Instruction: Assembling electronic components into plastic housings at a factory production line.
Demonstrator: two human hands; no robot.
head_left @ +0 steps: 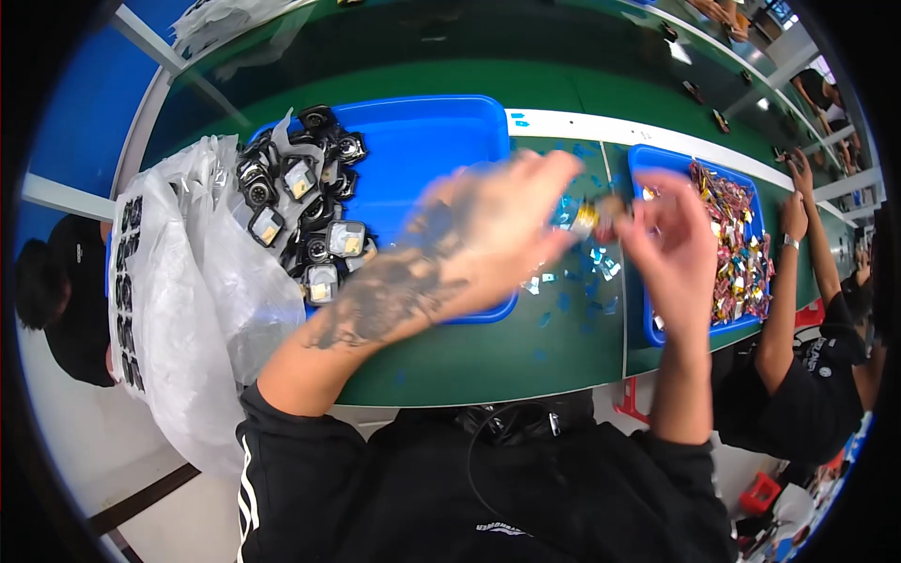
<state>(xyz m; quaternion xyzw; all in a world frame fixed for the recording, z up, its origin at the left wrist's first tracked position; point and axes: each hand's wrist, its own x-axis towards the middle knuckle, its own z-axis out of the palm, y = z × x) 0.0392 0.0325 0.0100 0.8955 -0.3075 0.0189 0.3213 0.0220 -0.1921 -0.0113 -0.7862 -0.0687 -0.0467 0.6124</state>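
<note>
**Two hands meet over a small part on the green bench**

From my remote seat I see the green worktable (450, 361) filling most of the view. On it sits a big blue tray (422, 141), its left part piled with small black parts with pale square faces (305, 202). A crumpled clear plastic bag (192, 281) hangs over the table's left edge, just beside that tray. To the right is a smaller blue tray (650, 159) heaped with small reddish and gold pieces (737, 239). Another person's arm (784, 310) reaches up beside it.

My left hand (488, 230) is blurred; fingers stretch toward the right hand (671, 249), which is curled. Between their fingertips is a small yellowish piece (589, 218); I cannot tell which hand grips it. Tiny blue scraps (601, 263) lie scattered beneath.
</note>
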